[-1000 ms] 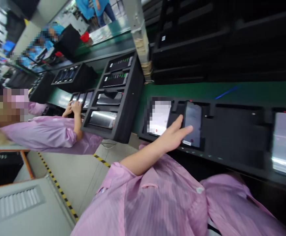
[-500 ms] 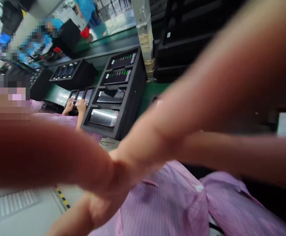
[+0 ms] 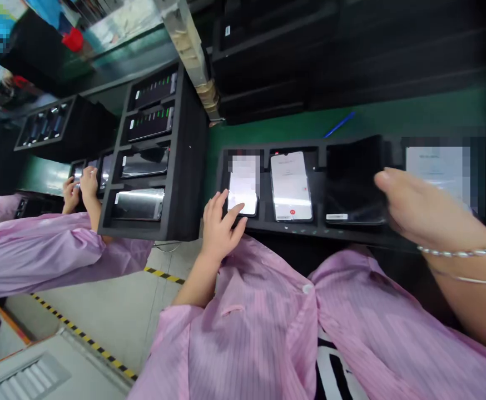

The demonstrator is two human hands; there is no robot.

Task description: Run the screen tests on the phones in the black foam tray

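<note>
A black foam tray (image 3: 263,223) with phones in its slots lies in front of me. My left hand (image 3: 222,230) is open, fingers spread over the lower part of the leftmost phone (image 3: 243,191), whose screen is lit. Beside it sits a second lit phone (image 3: 291,186) with a red dot low on its screen. In the third slot is a dark phone (image 3: 351,208) with a white label, under or behind a raised black piece. At its right edge my right hand (image 3: 426,205) is closed, slightly blurred; its far fingers are hidden. Right of that shows another bright screen (image 3: 439,164).
A blue pen (image 3: 340,124) lies on the green bench (image 3: 263,130) behind the tray. To the left stands a tall black foam box (image 3: 184,183) holding several phones. A taped post (image 3: 188,50) rises behind it. A co-worker's hands (image 3: 80,186) work over phones farther left.
Blurred arms that crossed close before the camera no longer block the view. My hands are now at the tray, left on the leftmost phone, right by the third slot. The view has turned right.
</note>
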